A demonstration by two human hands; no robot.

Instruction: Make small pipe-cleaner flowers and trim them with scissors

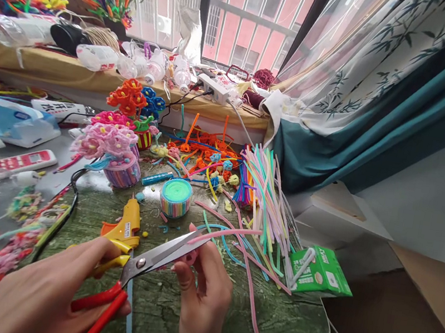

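My left hand (56, 281) grips scissors (158, 252) with red and yellow handles. Their blades point up and right, reaching the fingers of my right hand (206, 293). That hand is closed on a pink pipe cleaner (232, 233), whose free end stretches right. A small pink piece shows between thumb and fingers, partly hidden by them and the blades. Whether the blades touch the pipe cleaner I cannot tell. Just beyond the scissors lies a yellow glue gun (132, 218). Behind my right hand stands a round striped pot (175, 198) with a turquoise top.
Loose pastel pipe cleaners (268, 213) are heaped at the right, beside a green packet (321, 272). Pipe-cleaner flowers in a striped pot (122, 172) stand at the left. A black cable (73, 193) runs past them. Plastic bottles (100, 58) line the windowsill; a cardboard box (415, 309) is at right.
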